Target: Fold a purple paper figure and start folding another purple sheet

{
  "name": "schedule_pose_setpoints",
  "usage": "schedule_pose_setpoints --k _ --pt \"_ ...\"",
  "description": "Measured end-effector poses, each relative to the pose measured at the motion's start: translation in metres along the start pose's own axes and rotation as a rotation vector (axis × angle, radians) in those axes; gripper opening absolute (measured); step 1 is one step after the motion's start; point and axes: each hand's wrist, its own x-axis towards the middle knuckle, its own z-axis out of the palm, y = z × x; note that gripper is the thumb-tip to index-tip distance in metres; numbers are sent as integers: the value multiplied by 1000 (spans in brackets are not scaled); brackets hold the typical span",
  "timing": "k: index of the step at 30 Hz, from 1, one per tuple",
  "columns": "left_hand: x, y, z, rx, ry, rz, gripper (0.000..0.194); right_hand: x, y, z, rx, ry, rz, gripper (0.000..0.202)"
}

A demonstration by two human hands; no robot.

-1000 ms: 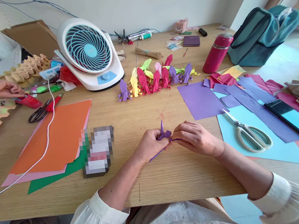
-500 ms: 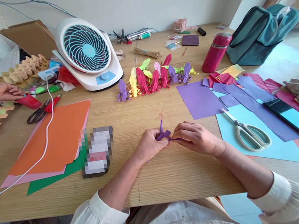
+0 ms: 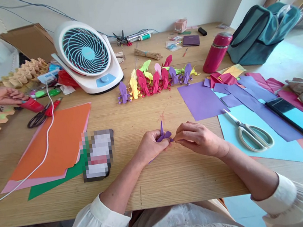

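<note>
A small purple origami piece point(image 3: 163, 136) with narrow pointed flaps is held just over the front of the wooden table point(image 3: 165, 178). My left hand point(image 3: 151, 146) is closed round its left side. On the right, my right hand point(image 3: 198, 137) pinches a thin purple tip of the same piece, and its fingertips hide part of that tip. Beyond my hands stands a group of folded paper figures point(image 3: 155, 82) in purple, yellow, red, pink and green. White-handled scissors point(image 3: 250, 134) lie to the right on light blue paper point(image 3: 274, 155).
Orange paper point(image 3: 51, 141) and a phone point(image 3: 98, 156) lie left, crossed or flanked by a white cable point(image 3: 47, 138). A fan point(image 3: 88, 55) stands behind. Purple sheets point(image 3: 202, 101), a second phone point(image 3: 294, 119) and a red flask point(image 3: 217, 52) are right. Another person's hand point(image 3: 8, 96) holds something red at far left.
My hands keep the same grip on the purple piece and have barely moved. The other person's hand has shifted slightly right with the red thing. The view has tilted a little.
</note>
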Motion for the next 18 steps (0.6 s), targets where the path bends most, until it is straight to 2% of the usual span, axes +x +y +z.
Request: schedule_pose_setpoints --k 5,7,12,18 --pt "-1 2 0 111 130 104 18 -1 -3 4 152 75 253 10" --pt "-2 4 1 133 157 142 15 -1 -3 7 193 91 310 9" --pt "-3 5 2 152 179 168 14 0 -6 16 217 89 342 5" --pt "-2 5 3 110 172 176 15 2 -10 20 180 146 373 4"
